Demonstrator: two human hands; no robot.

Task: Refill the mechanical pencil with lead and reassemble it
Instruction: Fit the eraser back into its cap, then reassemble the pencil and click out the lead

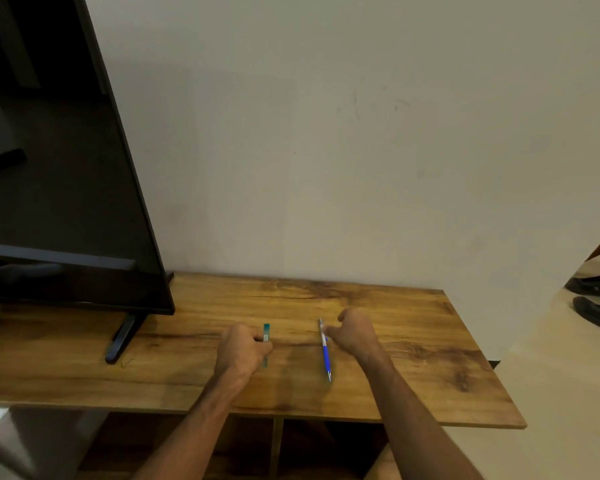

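Note:
A blue mechanical pencil (325, 355) lies on the wooden table top (413, 341), its metal tip toward me. My right hand (354, 332) pinches the pencil's upper end between thumb and fingers. A slim teal lead case (266, 332) stands out past the fingers of my left hand (243, 348), which is curled around its middle. Both things rest on or just above the wood; I cannot tell whether they are lifted.
A black television (59, 168) on a black foot (120, 341) fills the left of the table. A pale wall rises behind. The table's right edge drops to the floor, where dark sandals (596, 299) lie.

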